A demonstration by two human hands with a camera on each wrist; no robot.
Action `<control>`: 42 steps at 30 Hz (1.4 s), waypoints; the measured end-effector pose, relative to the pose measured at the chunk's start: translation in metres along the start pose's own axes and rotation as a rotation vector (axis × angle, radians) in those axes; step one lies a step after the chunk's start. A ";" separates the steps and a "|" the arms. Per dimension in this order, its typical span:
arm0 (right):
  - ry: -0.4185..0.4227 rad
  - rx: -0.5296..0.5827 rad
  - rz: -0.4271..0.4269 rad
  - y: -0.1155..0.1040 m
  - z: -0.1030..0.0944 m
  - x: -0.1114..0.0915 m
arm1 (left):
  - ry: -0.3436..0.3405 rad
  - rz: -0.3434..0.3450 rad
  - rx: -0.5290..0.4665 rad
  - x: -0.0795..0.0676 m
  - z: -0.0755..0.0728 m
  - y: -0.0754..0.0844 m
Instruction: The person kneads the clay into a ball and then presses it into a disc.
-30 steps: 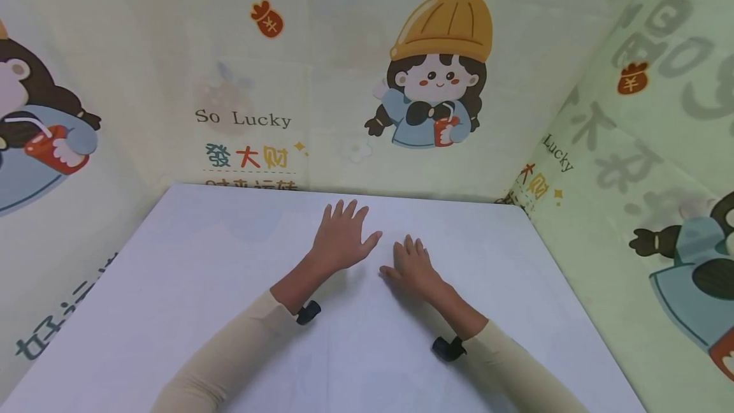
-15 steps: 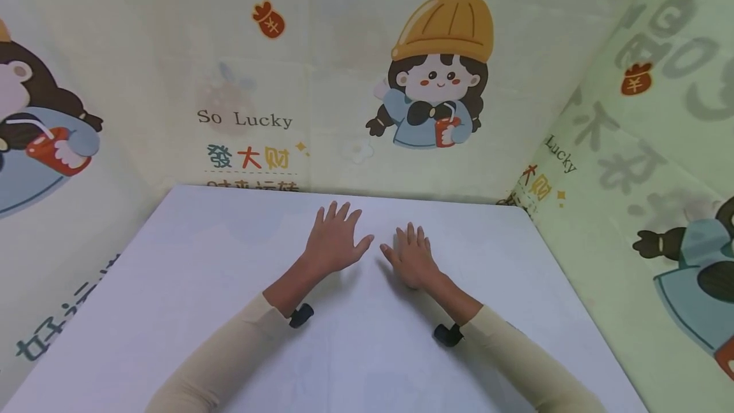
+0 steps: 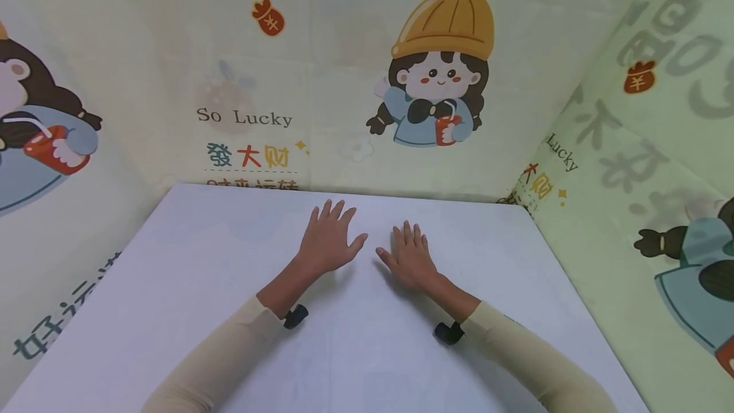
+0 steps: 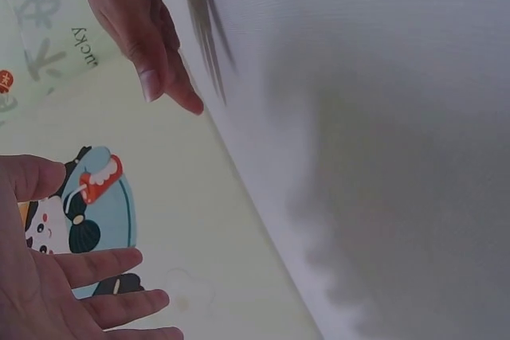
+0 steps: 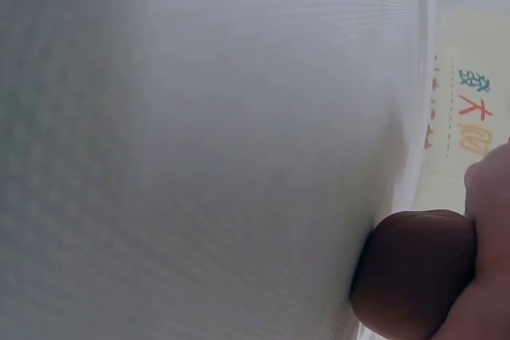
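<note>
Palm down over the white tabletop (image 3: 367, 336), my left hand (image 3: 327, 244) has its fingers straight and spread, the thumb out to the right. A shadow falls beneath it. To its right, my right hand (image 3: 414, 263) lies low and flat at the tabletop, its fingers extended and its thumb pointing toward the left hand. A gap separates the two hands, and neither holds anything. In the left wrist view, spread left fingers (image 4: 103, 268) show at the lower left, and the right hand (image 4: 143, 37) hangs at the top. The right wrist view catches only part of the right hand (image 5: 486, 252), close to the surface.
Behind the table stands a cream printed backdrop (image 3: 338, 81) with a cartoon figure in an orange hat (image 3: 444, 24). Similar printed sheets (image 3: 608, 222) line both sides. Small black cameras (image 3: 296, 316) sit under the wrists, at the beige sleeves (image 3: 223, 352).
My left hand has drifted a little to the left. The right hand has slid slightly forward, its thumb now angled more forward. Both hands stay free of objects.
</note>
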State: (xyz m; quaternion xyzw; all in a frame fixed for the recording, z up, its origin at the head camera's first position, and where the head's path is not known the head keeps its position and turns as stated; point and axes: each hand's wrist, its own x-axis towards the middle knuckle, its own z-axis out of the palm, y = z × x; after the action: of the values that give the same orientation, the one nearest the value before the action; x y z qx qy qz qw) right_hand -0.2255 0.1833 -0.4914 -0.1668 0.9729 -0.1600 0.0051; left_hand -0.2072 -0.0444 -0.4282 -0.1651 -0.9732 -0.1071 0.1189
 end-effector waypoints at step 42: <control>-0.036 -0.119 -0.102 0.000 0.002 0.000 | -0.031 -0.147 -0.025 -0.026 -0.004 -0.086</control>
State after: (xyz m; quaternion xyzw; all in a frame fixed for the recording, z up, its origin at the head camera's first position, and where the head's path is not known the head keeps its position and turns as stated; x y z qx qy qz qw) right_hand -0.2257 0.1825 -0.4929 -0.2189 0.9707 -0.0990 0.0049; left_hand -0.2127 -0.1320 -0.4461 -0.0961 -0.9830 -0.1251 0.0935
